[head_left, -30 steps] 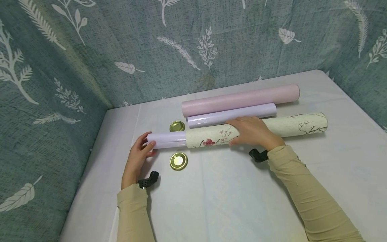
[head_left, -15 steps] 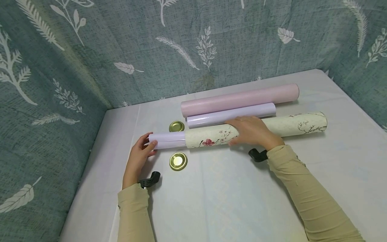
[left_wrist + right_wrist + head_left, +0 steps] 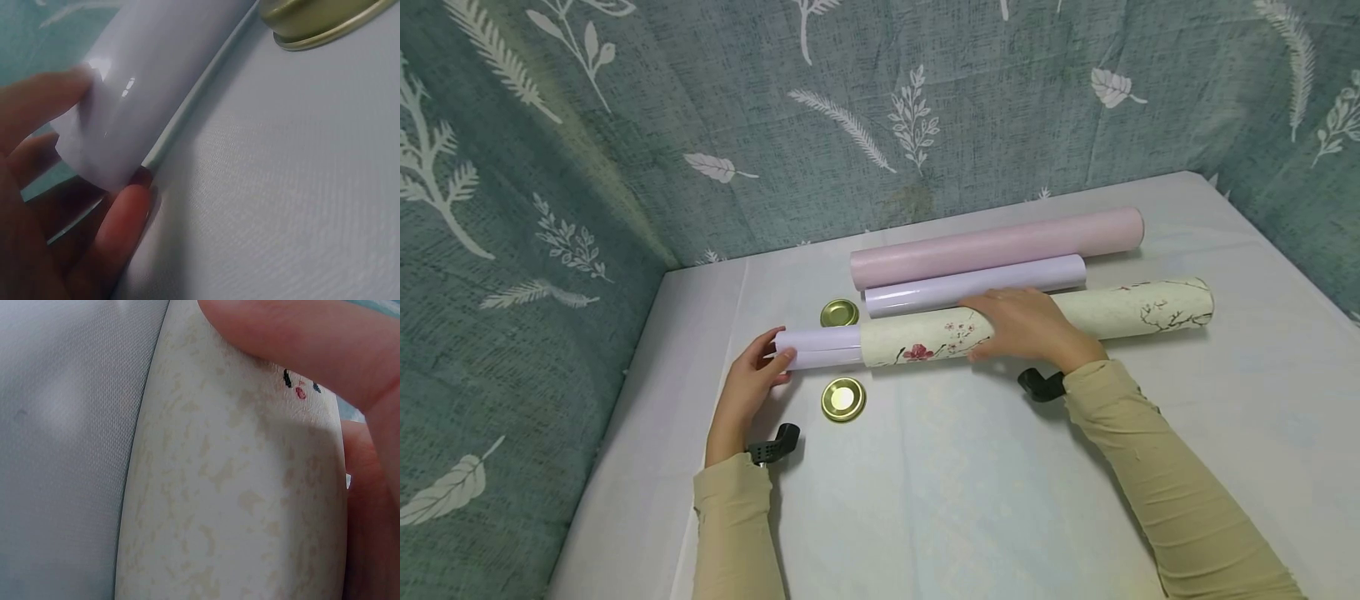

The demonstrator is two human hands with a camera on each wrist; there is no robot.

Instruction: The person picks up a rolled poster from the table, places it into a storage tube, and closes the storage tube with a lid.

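A glossy pale-lilac paper roll (image 3: 823,348) sticks out of the left end of a cream tube with a floral print (image 3: 917,342). My left hand (image 3: 748,385) holds the roll's outer end, its thumb (image 3: 47,100) on the surface and fingers round the end in the left wrist view. My right hand (image 3: 1026,327) grips the floral tube round its middle from above. In the right wrist view the thumb lies across the printed tube (image 3: 231,500), with other fingers on its far side. The part of the roll inside the tube is hidden.
Behind the floral tube lie a second lilac roll (image 3: 977,285) and a longer pink roll (image 3: 1000,247). One gold lid (image 3: 839,313) sits behind the held roll, another gold lid (image 3: 843,400) in front. A patterned green cloth (image 3: 850,125) rises behind the table.
My left hand has moved slightly right with the lilac roll, so a shorter length shows outside the floral tube. The right hand and floral tube have stayed in place.
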